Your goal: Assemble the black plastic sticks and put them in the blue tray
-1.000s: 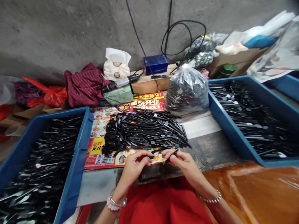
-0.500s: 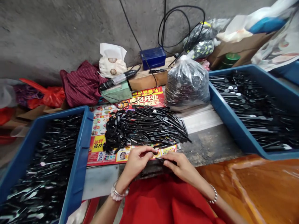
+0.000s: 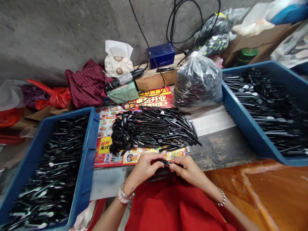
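Observation:
My left hand (image 3: 150, 166) and my right hand (image 3: 184, 168) meet at the front edge of the table, above the red cloth on my lap. Both pinch a small black part (image 3: 166, 162) between thumb and fingers; its ends are hidden by the fingertips. Just beyond my hands, a pile of thin black parts (image 3: 154, 128) lies on a red and yellow printed sheet (image 3: 103, 160). The parts have long stems, and their flat wider ends mostly point left.
Blue trays full of black parts stand at the left (image 3: 88, 160) and right (image 3: 252, 134). Behind the pile are a filled clear bag (image 3: 198, 83), a green box (image 3: 124, 93) with a cylindrical tool, a blue box (image 3: 161, 55) and a tissue pack (image 3: 118, 59). A cable hangs down the wall.
My hands have come closer together, and the black part now spans both sets of fingertips. The whole view has shifted slightly, so the surroundings appear farther right.

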A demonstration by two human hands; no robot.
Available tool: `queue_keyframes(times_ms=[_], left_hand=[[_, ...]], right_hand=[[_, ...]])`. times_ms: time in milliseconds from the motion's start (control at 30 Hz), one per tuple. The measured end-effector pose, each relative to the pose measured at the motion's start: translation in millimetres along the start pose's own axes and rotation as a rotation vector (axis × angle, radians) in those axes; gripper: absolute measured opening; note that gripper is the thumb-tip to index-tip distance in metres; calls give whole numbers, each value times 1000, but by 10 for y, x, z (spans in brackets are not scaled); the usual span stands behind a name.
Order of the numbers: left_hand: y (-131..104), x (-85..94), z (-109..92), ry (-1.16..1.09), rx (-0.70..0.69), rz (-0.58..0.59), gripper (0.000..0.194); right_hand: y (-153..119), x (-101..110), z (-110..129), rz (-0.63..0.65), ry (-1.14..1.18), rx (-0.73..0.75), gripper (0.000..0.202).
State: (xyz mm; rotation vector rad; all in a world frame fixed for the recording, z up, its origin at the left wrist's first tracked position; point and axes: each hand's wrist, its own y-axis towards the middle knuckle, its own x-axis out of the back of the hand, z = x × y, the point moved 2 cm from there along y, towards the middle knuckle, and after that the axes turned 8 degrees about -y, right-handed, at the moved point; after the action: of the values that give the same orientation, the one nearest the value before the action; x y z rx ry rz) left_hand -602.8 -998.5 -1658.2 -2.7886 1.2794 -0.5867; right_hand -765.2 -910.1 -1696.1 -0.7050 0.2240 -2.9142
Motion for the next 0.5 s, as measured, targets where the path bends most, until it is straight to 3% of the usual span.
queue_keyframes(times_ms=[133,500], left_hand=[[-14,-7,44,-49,-29,-16,24],[-96,-29,158,42,-145,-63,21]], right_hand=[[6,-5,24,25,63,-27,32],[-34,8,146,-112,-83,34,28]])
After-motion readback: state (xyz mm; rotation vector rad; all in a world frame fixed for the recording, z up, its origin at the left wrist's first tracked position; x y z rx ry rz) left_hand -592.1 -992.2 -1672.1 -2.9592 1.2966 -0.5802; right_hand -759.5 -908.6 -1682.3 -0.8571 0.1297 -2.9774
